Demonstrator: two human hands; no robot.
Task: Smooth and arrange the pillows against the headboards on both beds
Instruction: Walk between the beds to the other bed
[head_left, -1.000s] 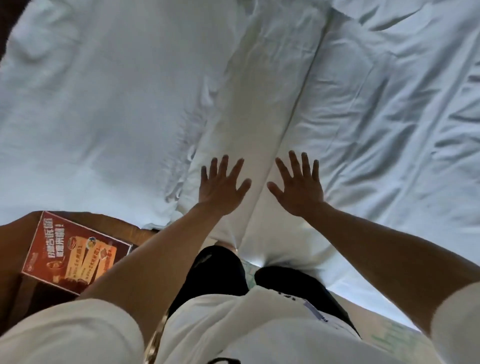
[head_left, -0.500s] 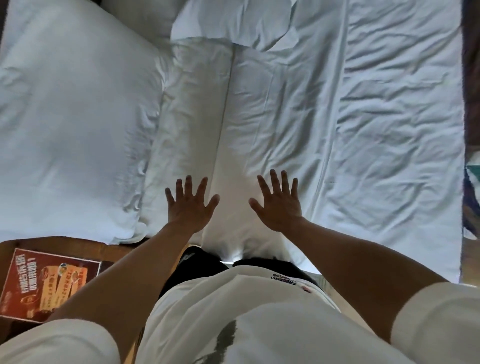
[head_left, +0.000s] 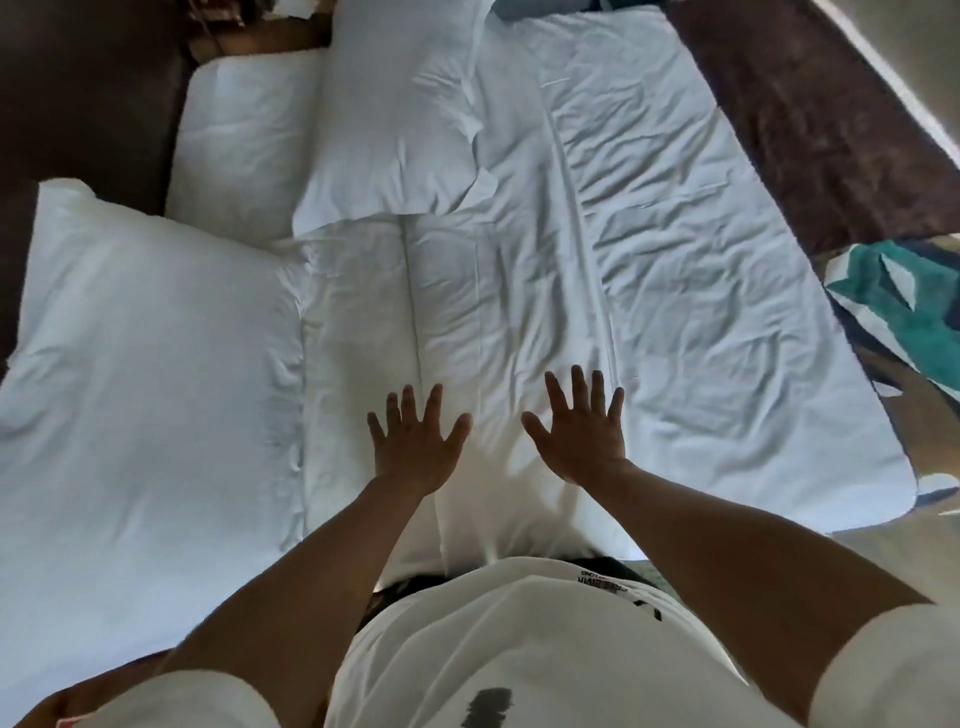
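Note:
I look down on a bed with white linen. A large white pillow (head_left: 145, 374) lies at the left, its far corner against the dark headboard (head_left: 78, 93). A second pillow (head_left: 244, 140) sits behind it, and a third pillow (head_left: 395, 119) lies flat further right. My left hand (head_left: 415, 441) and my right hand (head_left: 582, 431) are flat on the folded white duvet (head_left: 467, 312), fingers spread, holding nothing. A seam in the duvet runs between the big pillow and my left hand.
The wrinkled white sheet (head_left: 727, 291) spreads to the right. Beyond it lie a dark brown floor strip (head_left: 810, 114) and a teal patterned carpet (head_left: 904, 322). My white T-shirt fills the bottom of the view.
The view has pulled back and tilted up, so more of the pillows and the headboard show. The red leaflet at the lower left is out of view. Both hands stay flat on the duvet.

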